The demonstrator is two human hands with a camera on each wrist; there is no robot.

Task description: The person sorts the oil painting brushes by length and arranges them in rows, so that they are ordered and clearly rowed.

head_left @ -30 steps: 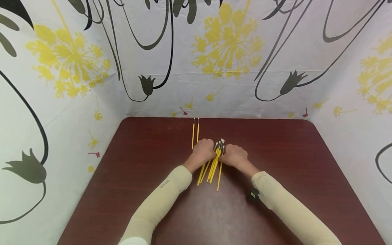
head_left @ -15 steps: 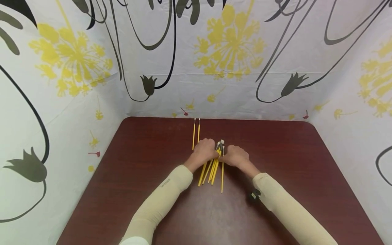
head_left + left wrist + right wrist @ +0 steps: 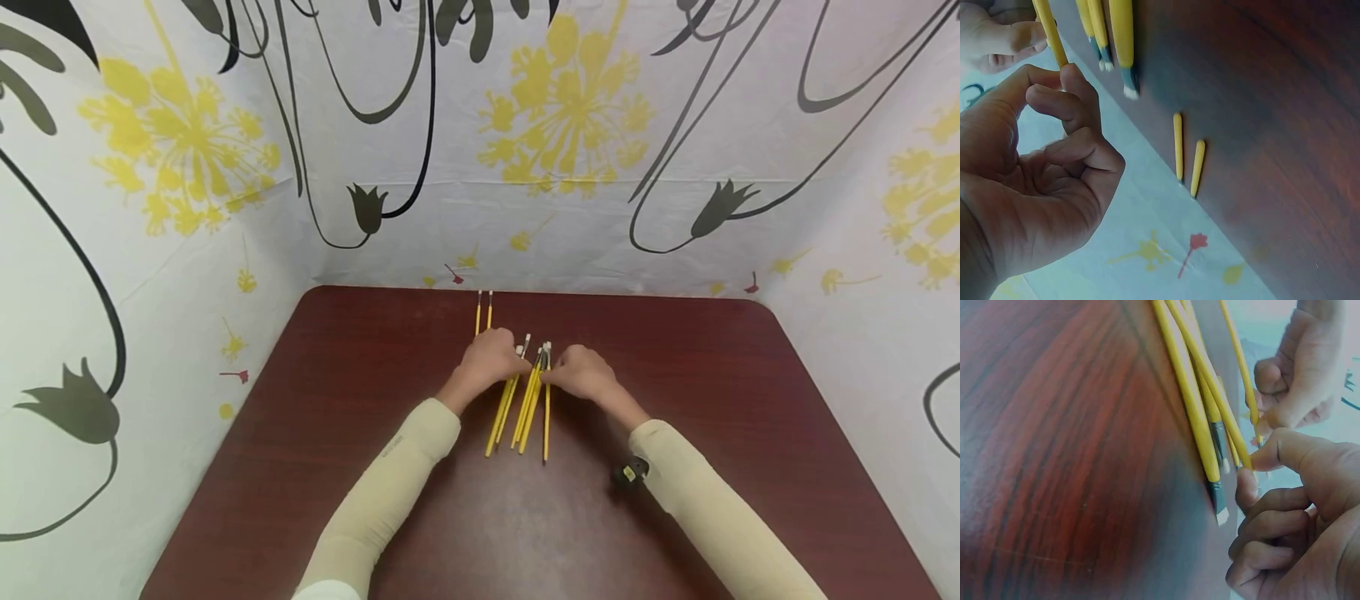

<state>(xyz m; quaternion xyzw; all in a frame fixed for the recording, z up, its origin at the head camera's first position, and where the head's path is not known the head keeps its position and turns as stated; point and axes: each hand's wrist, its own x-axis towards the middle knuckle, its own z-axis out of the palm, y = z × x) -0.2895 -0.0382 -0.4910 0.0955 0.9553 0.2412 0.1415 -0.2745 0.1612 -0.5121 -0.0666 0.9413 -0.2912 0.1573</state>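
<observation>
My left hand (image 3: 489,360) pinches a slim yellow-handled paintbrush (image 3: 1051,31) between thumb and index finger, the other fingers curled. Across from it, my right hand (image 3: 583,373) pinches another yellow paintbrush (image 3: 1235,437) near its bristle end, its own fingers hiding the tip. Between the hands lies a loose bunch of several yellow paintbrushes (image 3: 528,408), with dark ferrules and pale bristles pointing to the back. The right wrist view shows a thick flat paintbrush (image 3: 1194,419) beside the pinched one.
Two thin paintbrushes (image 3: 491,313) lie side by side at the back edge of the dark red-brown table (image 3: 675,358), partly behind the left hand. A white floral-printed cloth (image 3: 442,150) stands around the table's back and sides. A small black device (image 3: 633,471) sits at the right wrist.
My left hand has drawn leftward with a paintbrush, widening the gap between the hands. The right hand has shifted slightly right, and its brush now stands closer to the bunch's lower ends.
</observation>
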